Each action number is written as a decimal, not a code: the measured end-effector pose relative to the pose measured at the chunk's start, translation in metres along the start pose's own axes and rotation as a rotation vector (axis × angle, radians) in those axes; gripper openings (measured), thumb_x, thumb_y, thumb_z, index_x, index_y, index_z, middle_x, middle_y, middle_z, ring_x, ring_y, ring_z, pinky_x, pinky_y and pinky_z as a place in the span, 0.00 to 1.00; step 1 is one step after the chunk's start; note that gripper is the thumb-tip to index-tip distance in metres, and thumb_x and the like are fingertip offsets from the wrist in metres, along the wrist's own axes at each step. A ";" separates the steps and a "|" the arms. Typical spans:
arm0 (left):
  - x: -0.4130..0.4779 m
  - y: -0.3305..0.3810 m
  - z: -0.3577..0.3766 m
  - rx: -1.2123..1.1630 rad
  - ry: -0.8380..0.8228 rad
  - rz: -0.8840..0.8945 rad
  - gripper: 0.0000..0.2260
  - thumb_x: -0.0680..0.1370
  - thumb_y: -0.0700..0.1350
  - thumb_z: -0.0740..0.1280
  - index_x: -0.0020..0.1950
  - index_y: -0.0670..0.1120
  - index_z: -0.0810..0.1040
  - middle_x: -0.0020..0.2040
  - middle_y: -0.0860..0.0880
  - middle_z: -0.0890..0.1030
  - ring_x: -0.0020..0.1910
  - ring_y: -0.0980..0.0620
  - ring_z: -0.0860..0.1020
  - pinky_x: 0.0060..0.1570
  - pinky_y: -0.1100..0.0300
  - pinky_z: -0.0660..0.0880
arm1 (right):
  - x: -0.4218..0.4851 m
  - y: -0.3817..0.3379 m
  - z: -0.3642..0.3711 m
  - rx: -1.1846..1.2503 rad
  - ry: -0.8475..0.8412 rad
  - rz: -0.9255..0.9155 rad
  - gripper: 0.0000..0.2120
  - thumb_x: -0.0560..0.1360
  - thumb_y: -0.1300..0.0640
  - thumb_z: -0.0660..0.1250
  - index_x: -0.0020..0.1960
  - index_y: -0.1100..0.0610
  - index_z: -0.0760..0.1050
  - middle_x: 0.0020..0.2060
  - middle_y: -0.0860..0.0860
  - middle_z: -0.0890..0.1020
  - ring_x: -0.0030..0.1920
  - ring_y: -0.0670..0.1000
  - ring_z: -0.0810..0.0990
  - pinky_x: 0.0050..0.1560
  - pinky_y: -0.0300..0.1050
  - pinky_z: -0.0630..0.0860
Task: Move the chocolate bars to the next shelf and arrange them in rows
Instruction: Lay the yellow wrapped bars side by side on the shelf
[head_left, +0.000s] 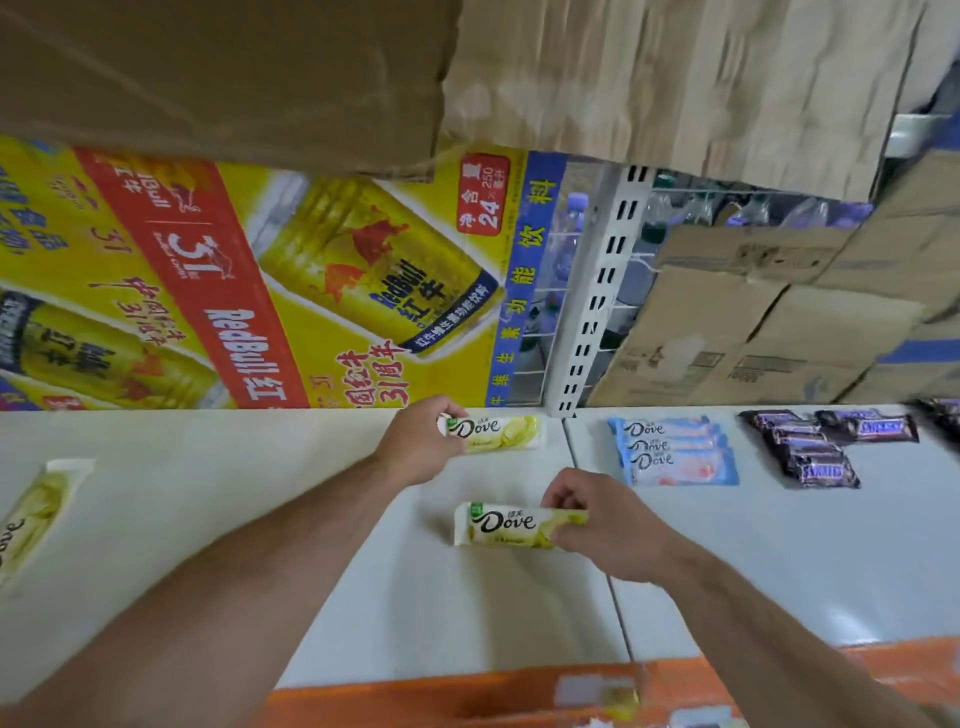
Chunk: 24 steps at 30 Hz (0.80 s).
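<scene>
- I see L hand (415, 447) gripping far yellow Dove bar (501, 434) by its left end, at back of left shelf (208, 493), nr the seam.
- R hand (597, 525) pinches near yellow Dove bar (501, 525) by its right end, over same shelf.
- Third yellow Dove bar (31, 514) at left edge, well apart.
- Right shelf (779, 545): blue Dove bars (675, 452) overlapped, dark bars (821, 447) right of them.
- Red Bull carton (260, 286) behind.

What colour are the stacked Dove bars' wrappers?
The stacked Dove bars are light blue with pink; head view.
</scene>
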<state>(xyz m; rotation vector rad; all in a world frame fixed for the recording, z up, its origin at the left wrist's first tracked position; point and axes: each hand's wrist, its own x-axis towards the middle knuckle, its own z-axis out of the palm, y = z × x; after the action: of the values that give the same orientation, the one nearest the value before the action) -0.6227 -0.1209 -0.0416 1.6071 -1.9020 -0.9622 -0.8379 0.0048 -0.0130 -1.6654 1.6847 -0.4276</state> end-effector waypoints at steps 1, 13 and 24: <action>0.002 0.002 0.005 0.014 0.021 -0.007 0.12 0.74 0.42 0.72 0.55 0.52 0.80 0.47 0.52 0.77 0.34 0.58 0.72 0.24 0.71 0.63 | 0.001 0.006 -0.005 0.000 -0.012 -0.006 0.09 0.69 0.60 0.70 0.43 0.47 0.76 0.34 0.46 0.79 0.32 0.44 0.75 0.34 0.45 0.74; 0.011 0.001 0.014 0.200 0.035 -0.027 0.18 0.73 0.45 0.74 0.62 0.52 0.79 0.57 0.48 0.71 0.48 0.54 0.74 0.49 0.66 0.67 | 0.015 0.036 -0.008 -0.017 -0.072 -0.065 0.09 0.70 0.57 0.70 0.43 0.44 0.73 0.37 0.43 0.80 0.35 0.43 0.76 0.37 0.42 0.76; 0.012 -0.008 0.009 0.123 0.071 -0.007 0.17 0.73 0.43 0.74 0.62 0.51 0.79 0.55 0.48 0.71 0.39 0.57 0.71 0.40 0.68 0.67 | 0.018 0.031 -0.001 -0.035 -0.024 -0.024 0.09 0.69 0.56 0.70 0.43 0.43 0.75 0.37 0.43 0.82 0.38 0.43 0.79 0.40 0.40 0.77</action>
<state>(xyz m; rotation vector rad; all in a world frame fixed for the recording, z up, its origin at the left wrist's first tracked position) -0.6270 -0.1312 -0.0543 1.6951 -1.9413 -0.7938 -0.8594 -0.0096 -0.0382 -1.7108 1.6653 -0.3898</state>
